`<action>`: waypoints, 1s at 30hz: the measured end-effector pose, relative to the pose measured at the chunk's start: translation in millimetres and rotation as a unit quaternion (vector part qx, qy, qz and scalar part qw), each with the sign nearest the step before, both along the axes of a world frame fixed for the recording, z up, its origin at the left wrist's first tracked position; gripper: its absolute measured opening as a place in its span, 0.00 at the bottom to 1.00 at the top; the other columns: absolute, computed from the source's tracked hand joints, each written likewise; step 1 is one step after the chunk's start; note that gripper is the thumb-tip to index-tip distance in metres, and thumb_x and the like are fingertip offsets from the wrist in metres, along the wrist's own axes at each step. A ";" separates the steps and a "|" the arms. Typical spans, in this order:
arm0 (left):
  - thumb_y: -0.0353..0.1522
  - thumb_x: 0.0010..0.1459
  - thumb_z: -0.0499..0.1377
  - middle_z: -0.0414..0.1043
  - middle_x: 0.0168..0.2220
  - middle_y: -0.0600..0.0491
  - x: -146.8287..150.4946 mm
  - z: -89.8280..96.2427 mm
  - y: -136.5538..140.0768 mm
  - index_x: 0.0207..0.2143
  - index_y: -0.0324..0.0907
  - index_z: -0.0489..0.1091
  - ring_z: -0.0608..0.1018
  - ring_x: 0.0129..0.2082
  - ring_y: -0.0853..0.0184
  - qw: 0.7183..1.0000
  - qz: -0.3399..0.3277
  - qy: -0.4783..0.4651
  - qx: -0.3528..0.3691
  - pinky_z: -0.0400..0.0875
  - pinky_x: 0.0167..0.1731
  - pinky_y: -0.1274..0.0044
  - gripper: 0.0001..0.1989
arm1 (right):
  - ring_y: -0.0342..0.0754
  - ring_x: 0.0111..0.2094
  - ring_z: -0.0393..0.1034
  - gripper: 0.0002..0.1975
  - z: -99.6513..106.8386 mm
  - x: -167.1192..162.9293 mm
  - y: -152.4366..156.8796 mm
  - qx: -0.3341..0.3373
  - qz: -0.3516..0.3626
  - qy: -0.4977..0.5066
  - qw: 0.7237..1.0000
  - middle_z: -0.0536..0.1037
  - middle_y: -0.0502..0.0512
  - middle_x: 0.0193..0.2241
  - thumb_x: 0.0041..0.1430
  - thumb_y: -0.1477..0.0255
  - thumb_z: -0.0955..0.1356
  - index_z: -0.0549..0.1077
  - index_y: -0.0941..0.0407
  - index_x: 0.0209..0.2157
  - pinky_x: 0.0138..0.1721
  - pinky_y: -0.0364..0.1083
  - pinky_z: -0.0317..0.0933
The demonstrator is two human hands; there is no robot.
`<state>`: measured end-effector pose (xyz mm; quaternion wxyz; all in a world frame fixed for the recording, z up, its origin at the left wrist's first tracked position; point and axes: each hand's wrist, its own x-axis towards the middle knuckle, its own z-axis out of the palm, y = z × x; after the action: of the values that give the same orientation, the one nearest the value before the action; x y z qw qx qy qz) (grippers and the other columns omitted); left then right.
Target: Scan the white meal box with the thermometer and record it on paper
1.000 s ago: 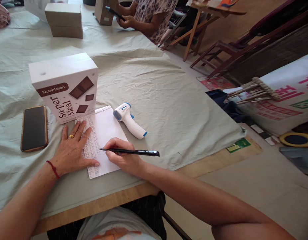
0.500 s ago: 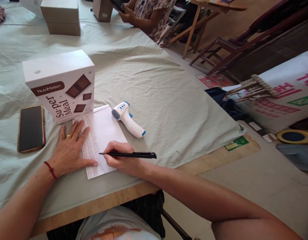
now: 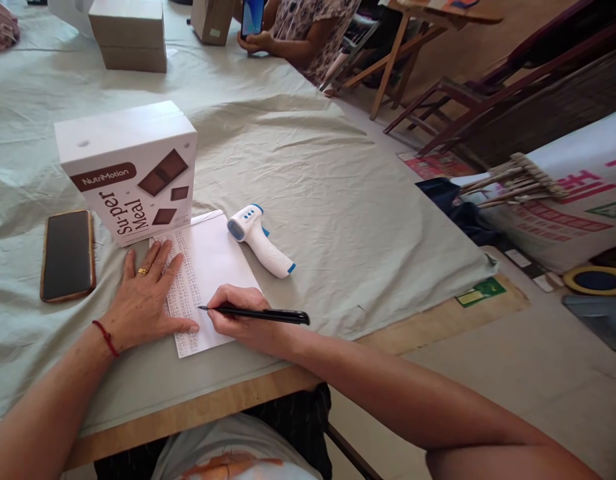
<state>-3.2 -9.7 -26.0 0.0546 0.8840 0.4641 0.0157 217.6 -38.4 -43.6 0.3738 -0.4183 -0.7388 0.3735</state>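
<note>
Far phone [image 3: 252, 17] turned upright | right hand [image 3: 245, 320] pinching pen [image 3: 288, 316] | left hand [image 3: 145, 300] spread on paper [image 3: 219, 267] | box [image 3: 133, 172], thermometer [image 3: 264, 245] beside it

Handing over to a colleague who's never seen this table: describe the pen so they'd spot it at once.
On the draped table, find the white paper in front of the NutriMotion box. The wearer's right hand holds the pen over it. The pen is slim and black, unlike the white handheld device beside the paper.

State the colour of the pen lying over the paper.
The pen is black; it shows best in the head view.
</note>
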 end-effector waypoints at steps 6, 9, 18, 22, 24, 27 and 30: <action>0.62 0.48 0.60 0.45 0.70 0.28 -0.5 0.7 0.4 0.68 0.32 0.53 0.51 0.70 0.37 1.000 -0.002 0.004 -0.004 0.44 0.63 0.42 0.57 | 0.39 0.22 0.62 0.05 2.8 -0.1 -0.4 0.004 0.005 -0.001 1.000 0.71 0.45 0.21 0.54 0.76 0.65 0.69 0.54 0.26 0.26 0.40 0.57; 0.62 0.47 0.60 0.46 0.70 0.28 -0.7 1.4 0.7 0.68 0.32 0.54 0.52 0.69 0.37 1.000 -0.001 0.007 -0.001 0.44 0.63 0.43 0.57 | 0.39 0.22 0.61 0.06 4.4 -0.9 -0.6 0.012 0.003 0.000 1.000 0.71 0.45 0.21 0.54 0.77 0.65 0.69 0.54 0.25 0.25 0.40 0.56; 0.62 0.46 0.61 0.47 0.69 0.29 -2.1 -2.1 0.8 0.67 0.32 0.55 0.53 0.69 0.37 1.000 -0.003 -0.006 0.015 0.46 0.62 0.42 0.58 | 0.38 0.21 0.60 0.06 0.6 -1.9 -0.3 0.038 -0.001 0.004 0.999 0.69 0.44 0.20 0.54 0.78 0.65 0.68 0.54 0.25 0.26 0.40 0.55; 0.62 0.47 0.61 0.47 0.69 0.29 -2.7 -4.1 0.9 0.67 0.32 0.56 0.54 0.69 0.36 1.000 -0.002 -0.008 0.025 0.47 0.62 0.42 0.57 | 0.38 0.21 0.59 0.06 -1.0 -2.1 -0.3 0.052 0.001 0.012 0.999 0.68 0.44 0.20 0.53 0.78 0.65 0.67 0.54 0.25 0.25 0.39 0.55; 0.62 0.46 0.61 0.48 0.69 0.29 -2.7 -4.5 0.9 0.67 0.32 0.56 0.54 0.69 0.36 1.000 -0.002 -0.010 0.027 0.46 0.62 0.42 0.57 | 0.38 0.21 0.59 0.06 -0.5 -2.1 -0.4 0.053 0.001 0.011 0.999 0.68 0.44 0.20 0.54 0.78 0.65 0.67 0.54 0.25 0.26 0.39 0.55; 0.62 0.46 0.61 0.47 0.69 0.29 -2.9 -4.9 1.0 0.67 0.30 0.55 0.53 0.69 0.36 1.000 -0.005 -0.008 0.024 0.46 0.62 0.42 0.58 | 0.38 0.21 0.59 0.06 -0.2 -2.4 -0.4 0.055 -0.001 0.011 0.998 0.68 0.44 0.20 0.54 0.78 0.65 0.67 0.54 0.25 0.26 0.39 0.55; 0.62 0.46 0.61 0.48 0.69 0.29 -3.4 -5.5 1.0 0.67 0.32 0.55 0.53 0.69 0.36 0.999 -0.006 -0.019 0.026 0.45 0.62 0.42 0.58 | 0.38 0.21 0.59 0.06 -0.7 -2.9 -0.3 0.055 -0.002 0.011 0.998 0.68 0.44 0.20 0.53 0.78 0.64 0.66 0.54 0.25 0.26 0.39 0.55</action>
<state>-6.6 -8.7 -31.5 0.0405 0.8873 0.4573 0.0443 214.6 -38.7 -44.3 0.4052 -0.3941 -0.7531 0.3366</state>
